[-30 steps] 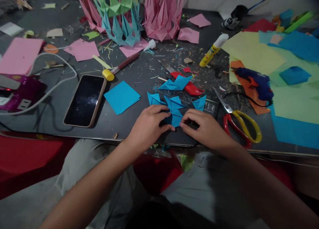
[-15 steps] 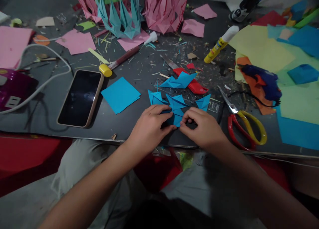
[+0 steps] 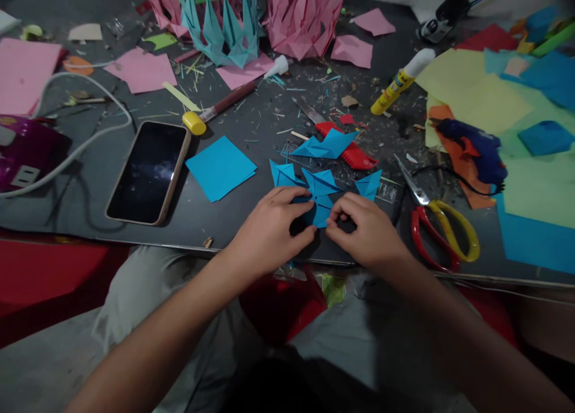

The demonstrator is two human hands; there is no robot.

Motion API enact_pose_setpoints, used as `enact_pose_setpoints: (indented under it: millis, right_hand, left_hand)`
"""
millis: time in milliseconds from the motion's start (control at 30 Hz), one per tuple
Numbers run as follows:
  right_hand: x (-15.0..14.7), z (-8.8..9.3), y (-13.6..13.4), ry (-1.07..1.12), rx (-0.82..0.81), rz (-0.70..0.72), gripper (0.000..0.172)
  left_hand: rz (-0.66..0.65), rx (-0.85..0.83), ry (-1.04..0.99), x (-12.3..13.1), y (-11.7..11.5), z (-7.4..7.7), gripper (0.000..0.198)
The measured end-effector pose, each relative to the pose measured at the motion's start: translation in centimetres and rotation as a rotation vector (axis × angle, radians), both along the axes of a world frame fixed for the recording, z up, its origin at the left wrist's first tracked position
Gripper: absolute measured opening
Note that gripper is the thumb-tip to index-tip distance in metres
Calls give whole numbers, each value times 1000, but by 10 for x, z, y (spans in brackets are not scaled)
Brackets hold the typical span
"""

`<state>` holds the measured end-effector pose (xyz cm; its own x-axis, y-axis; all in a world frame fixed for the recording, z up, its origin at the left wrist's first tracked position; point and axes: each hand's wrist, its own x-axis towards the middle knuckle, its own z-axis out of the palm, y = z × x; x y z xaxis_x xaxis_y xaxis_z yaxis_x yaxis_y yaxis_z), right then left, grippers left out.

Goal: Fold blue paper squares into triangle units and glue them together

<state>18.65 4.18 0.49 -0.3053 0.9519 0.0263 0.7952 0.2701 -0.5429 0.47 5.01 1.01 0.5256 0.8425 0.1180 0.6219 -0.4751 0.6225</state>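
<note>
Left hand, right hand, half-curled: you pinch one blue paper near the desk's front edge, four folded shapes beyond!

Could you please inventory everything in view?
Worked paper: one, blue, front centre
Folded pieces: about four, blue, centre
Square sheets: two visible, blue, left
Phone: one, black, left
Scissors: one, red-yellow, right
Cutter: one, red, centre
Glue stick: one, yellow, back
Tube: one, reddish, back
Corded tool: one, navy, right
Socket block: one, purple, left
Cables: several, mixed, sides
Paper structures: several, multicoloured, back
Loose paper: many, multicoloured, around
Unclear object: one, black-silver, back
Surfaces: several, red, below
Table: one, grey, beneath
Legs: two, grey-trousered, below
Left hand: one, bare, on paper
Right hand: one, bare, at paper
</note>
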Motion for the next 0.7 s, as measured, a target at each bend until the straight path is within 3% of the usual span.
enact_pose_setpoints:
  millis: [233,433,700]
  right_hand:
    - [-1,1,-1,3,15,10,12]
    - [0,-1,-2,-11,42,21,14]
    - [12,2,3,75,-76,53,13]
  left_hand:
    - [79,49,1,7,-5,-6,25]
    - [111,7,45,9,-7,-2,21]
    - [115,-3,54,10,-8,-2,20]
